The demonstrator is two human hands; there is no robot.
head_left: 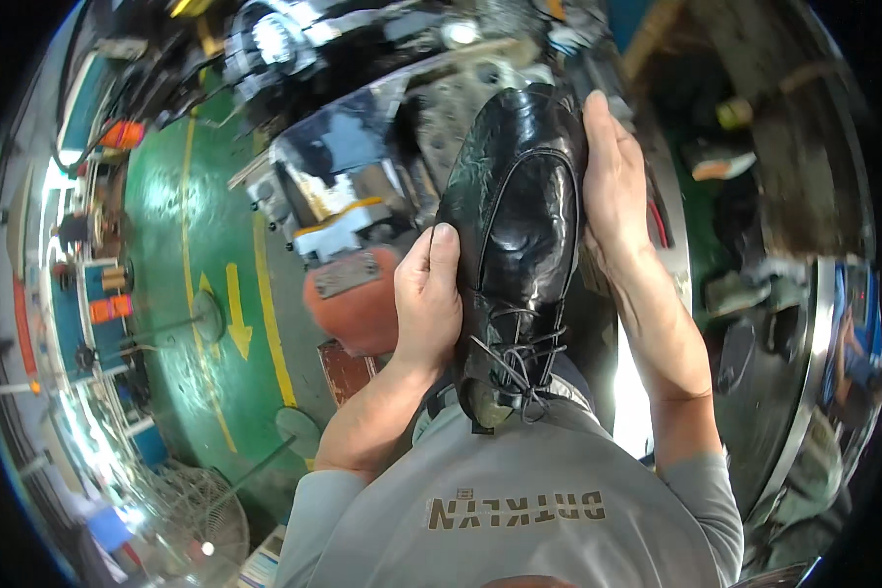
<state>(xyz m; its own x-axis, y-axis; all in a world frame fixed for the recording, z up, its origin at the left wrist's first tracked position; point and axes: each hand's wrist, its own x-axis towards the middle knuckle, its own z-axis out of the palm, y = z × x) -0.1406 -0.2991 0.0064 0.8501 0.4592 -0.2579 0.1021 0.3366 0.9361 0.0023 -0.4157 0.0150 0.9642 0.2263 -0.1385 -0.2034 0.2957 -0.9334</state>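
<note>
A glossy black lace-up dress shoe (524, 216) is held up in front of my chest, its toe pointing away from me and its upper facing me. The thin laces (521, 361) are tied near the heel end. My left hand (429, 296) grips the shoe's left side, thumb along the edge and fingers hidden beneath. Against the right side, near the toe, my right hand (612, 181) presses with its fingers along the shoe; part of that hand is hidden behind it. The sole cannot be seen.
Beyond the shoe stands a greasy machine (470, 108) with metal plates and a rounded orange-red part (358, 304). More shoes (735, 294) lie on a rack to the right. A green floor (191, 323) with yellow lines and a pedestal fan (191, 524) are at left.
</note>
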